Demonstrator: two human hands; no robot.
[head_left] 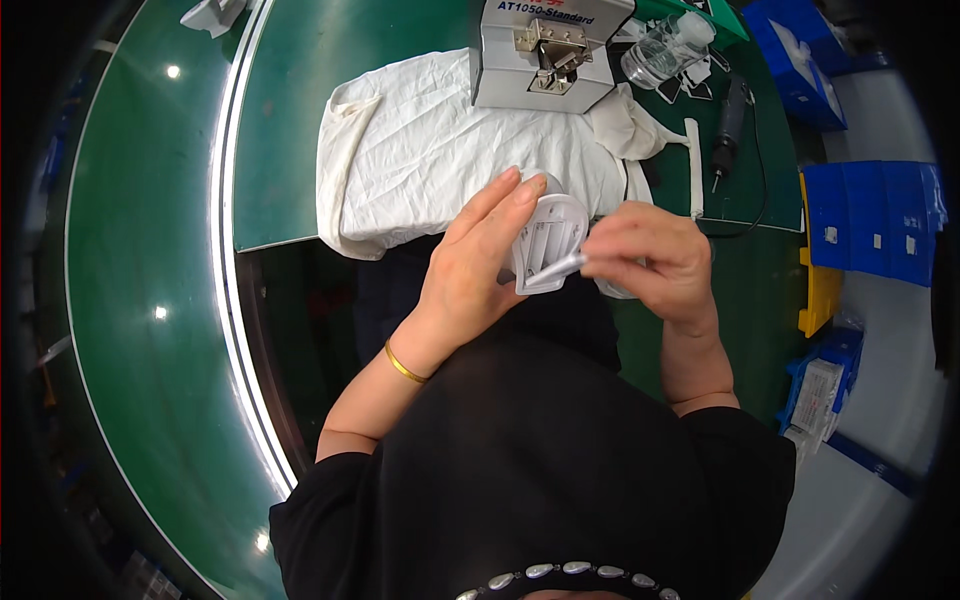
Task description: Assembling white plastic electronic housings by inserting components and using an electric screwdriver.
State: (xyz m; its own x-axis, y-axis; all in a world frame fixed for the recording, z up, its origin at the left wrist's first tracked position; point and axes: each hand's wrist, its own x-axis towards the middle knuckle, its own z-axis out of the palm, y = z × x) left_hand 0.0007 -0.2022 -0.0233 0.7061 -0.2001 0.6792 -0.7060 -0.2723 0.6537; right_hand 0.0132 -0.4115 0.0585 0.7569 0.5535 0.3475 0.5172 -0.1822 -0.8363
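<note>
My left hand [478,250] is wrapped round a small white plastic housing [568,222] with a rounded top and a recessed, ribbed inside facing up. Between the thumb and fingers of my right hand [650,258] is a thin white plastic piece [560,270], which looks like a cover. Its far end lies against the lower opening of the housing; whether it is seated there cannot be made out. Both hands are just in front of the table's near edge, over my lap. My left fingers hide part of the housing's side.
A white cloth [420,150] covers the table before me, with a grey box-shaped machine [545,85] behind it. To the right lie a clear plastic jar [655,62] and a corded electric screwdriver [732,125]. Blue bins [870,215] and a yellow bin [820,300] stand farther right.
</note>
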